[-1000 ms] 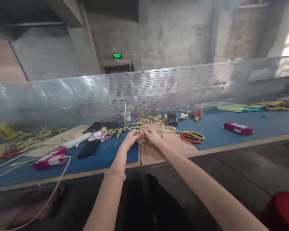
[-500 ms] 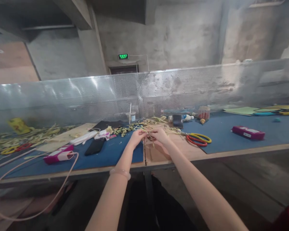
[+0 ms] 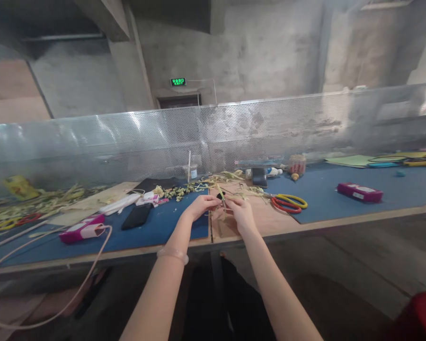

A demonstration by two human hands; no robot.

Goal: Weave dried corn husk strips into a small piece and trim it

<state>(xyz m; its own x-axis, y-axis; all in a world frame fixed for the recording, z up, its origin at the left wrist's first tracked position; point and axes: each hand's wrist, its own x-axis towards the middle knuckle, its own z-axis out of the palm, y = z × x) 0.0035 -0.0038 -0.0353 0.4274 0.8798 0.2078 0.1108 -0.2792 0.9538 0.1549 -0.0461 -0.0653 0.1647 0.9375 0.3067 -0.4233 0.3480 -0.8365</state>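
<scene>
The left hand [image 3: 205, 204] and right hand [image 3: 240, 209] have their fingertips pinched close together on a thin pale-green strip [image 3: 221, 192], which sticks up between them above the worktop [image 3: 259, 219]. More pale strips [image 3: 230, 177] lie near at 12 o'clock. Red-and-yellow scissors [image 3: 289, 203] lie at 3 o'clock, a jar [image 3: 297, 165] at 2, knotted greenish pieces [image 3: 178, 192] at 10, and a black phone [image 3: 137, 217] at 9.
</scene>
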